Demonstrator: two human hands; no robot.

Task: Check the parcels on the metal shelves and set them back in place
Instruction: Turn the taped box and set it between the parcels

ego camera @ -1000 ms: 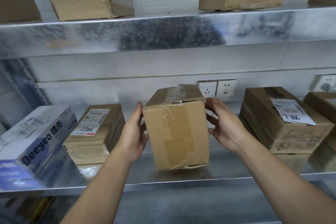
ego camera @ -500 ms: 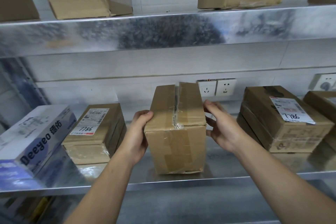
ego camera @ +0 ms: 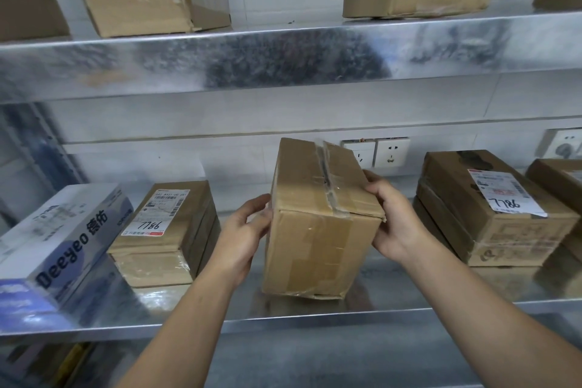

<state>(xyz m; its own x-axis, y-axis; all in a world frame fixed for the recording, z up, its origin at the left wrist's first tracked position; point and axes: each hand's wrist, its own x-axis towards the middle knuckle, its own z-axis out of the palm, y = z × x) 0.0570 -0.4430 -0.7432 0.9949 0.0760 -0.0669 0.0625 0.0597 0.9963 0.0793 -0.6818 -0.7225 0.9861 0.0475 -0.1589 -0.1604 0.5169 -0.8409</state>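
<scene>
Cardboard parcels lined the lower metal shelf [ego camera: 315, 321]. At the far left sat a blue-and-white Deeyeo box [ego camera: 59, 239], then a flat labelled parcel [ego camera: 167, 233] marked 7786. Just right of it, the left hand [ego camera: 245, 233] gripped the left face of the brown taped parcel [ego camera: 318, 230], fingers bent against its side. That parcel stood tilted between both hands, near the shelf's front edge. The right hand [ego camera: 393, 220] clasped its upper right edge, fingers curled over the top. Further right lay another 7786 parcel [ego camera: 491, 208].
</scene>
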